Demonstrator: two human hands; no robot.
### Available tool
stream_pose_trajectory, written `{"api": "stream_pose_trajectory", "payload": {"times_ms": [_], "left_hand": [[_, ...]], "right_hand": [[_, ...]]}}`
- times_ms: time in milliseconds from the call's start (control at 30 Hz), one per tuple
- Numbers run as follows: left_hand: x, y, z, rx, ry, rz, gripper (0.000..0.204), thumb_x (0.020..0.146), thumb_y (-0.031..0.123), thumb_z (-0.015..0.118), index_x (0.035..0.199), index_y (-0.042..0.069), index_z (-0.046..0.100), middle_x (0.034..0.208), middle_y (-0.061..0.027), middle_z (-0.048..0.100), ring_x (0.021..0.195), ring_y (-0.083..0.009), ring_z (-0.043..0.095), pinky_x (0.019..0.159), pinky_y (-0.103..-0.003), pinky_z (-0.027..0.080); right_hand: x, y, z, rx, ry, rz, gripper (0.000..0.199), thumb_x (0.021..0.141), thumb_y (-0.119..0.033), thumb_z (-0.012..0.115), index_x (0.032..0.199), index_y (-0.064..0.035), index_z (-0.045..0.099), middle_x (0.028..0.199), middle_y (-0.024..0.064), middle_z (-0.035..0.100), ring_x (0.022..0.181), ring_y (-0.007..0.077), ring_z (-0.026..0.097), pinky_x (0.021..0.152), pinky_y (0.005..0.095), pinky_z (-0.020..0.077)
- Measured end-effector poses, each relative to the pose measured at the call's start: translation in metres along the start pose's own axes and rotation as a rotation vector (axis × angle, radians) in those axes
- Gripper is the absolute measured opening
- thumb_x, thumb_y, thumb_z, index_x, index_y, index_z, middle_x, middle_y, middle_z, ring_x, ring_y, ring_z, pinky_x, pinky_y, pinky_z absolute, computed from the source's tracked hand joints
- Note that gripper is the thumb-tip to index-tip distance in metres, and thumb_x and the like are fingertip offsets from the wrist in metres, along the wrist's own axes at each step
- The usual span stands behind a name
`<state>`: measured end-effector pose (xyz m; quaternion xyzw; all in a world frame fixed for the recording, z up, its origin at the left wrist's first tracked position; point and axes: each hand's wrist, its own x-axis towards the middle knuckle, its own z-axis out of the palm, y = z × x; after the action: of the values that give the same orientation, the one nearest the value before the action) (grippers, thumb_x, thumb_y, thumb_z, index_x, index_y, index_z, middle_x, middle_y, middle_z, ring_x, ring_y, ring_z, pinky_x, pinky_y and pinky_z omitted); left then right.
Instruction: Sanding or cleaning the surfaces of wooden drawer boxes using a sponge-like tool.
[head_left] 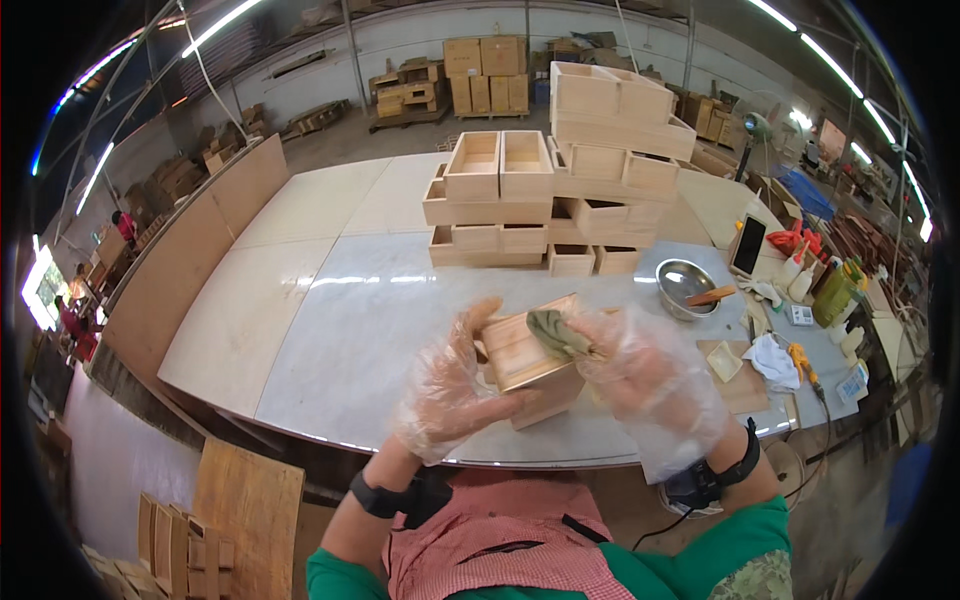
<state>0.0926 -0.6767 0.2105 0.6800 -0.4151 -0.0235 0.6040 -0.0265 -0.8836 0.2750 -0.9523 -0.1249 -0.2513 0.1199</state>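
A small pale wooden box [522, 362] is tilted above the table's front edge. My left hand [450, 385], in a clear plastic glove, grips the box by its left side, thumb and fingers wrapped round it. My right hand [640, 370], gloved the same way, pinches a folded green cloth [556, 334]. The cloth rests on the box's upper right edge. The plastic and some blur partly hide the right fingers.
Stacked wooden boxes [610, 160] stand at the table's back. To the right are a metal bowl [690, 285] with a wooden-handled brush, a phone [748, 245], a white rag [772, 362], bottles [800, 283] and a corded yellow tool [800, 358]. A tall wooden board [200, 265] lines the left.
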Motion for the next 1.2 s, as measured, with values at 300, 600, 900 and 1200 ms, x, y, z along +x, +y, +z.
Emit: {"api": "stream_pose_trajectory", "payload": {"times_ms": [300,600,900,1200], "left_hand": [[0.011,-0.059,0.039,-0.163,-0.076,-0.003,0.084,0.067,0.037,0.083,0.131,0.001,0.043,0.121,-0.017,0.055,0.11,-0.0301,0.055,0.093,-0.038,0.045],[0.019,-0.077,0.035,-0.047,-0.054,0.033,0.08,0.065,0.028,0.086,0.13,0.002,0.047,0.115,-0.0111,0.061,0.105,-0.0241,0.057,0.094,-0.036,0.045],[0.016,-0.068,0.038,0.04,-0.137,0.045,0.076,0.065,0.029,0.082,0.126,-0.001,0.049,0.108,-0.0167,0.064,0.098,-0.032,0.062,0.088,-0.038,0.048],[0.014,-0.074,0.036,-0.221,-0.064,-0.015,0.081,0.064,0.023,0.085,0.13,0.002,0.043,0.121,-0.0132,0.057,0.113,-0.025,0.054,0.096,-0.037,0.044]], "right_hand": [[0.025,-0.028,0.004,-0.075,-0.176,-0.081,0.017,0.084,-0.015,0.057,0.097,-0.0045,0.056,0.077,0.0148,0.059,0.064,0.0311,0.06,0.051,0.0412,0.0461],[0.012,0.024,0.003,-0.181,-0.09,-0.169,0.021,0.087,-0.014,0.054,0.105,-0.002,0.053,0.075,0.0132,0.056,0.064,0.0294,0.061,0.054,0.0406,0.0476],[0.054,0.001,0.026,-0.1,-0.07,-0.39,0.027,0.078,-0.009,0.061,0.103,-0.0019,0.054,0.068,0.0154,0.054,0.061,0.0334,0.056,0.054,0.0439,0.0443],[0.037,0.025,0.002,-0.041,-0.028,0.068,0.022,0.086,-0.013,0.055,0.106,-0.0098,0.062,0.079,0.0191,0.059,0.074,0.034,0.061,0.064,0.0427,0.0493]]}}
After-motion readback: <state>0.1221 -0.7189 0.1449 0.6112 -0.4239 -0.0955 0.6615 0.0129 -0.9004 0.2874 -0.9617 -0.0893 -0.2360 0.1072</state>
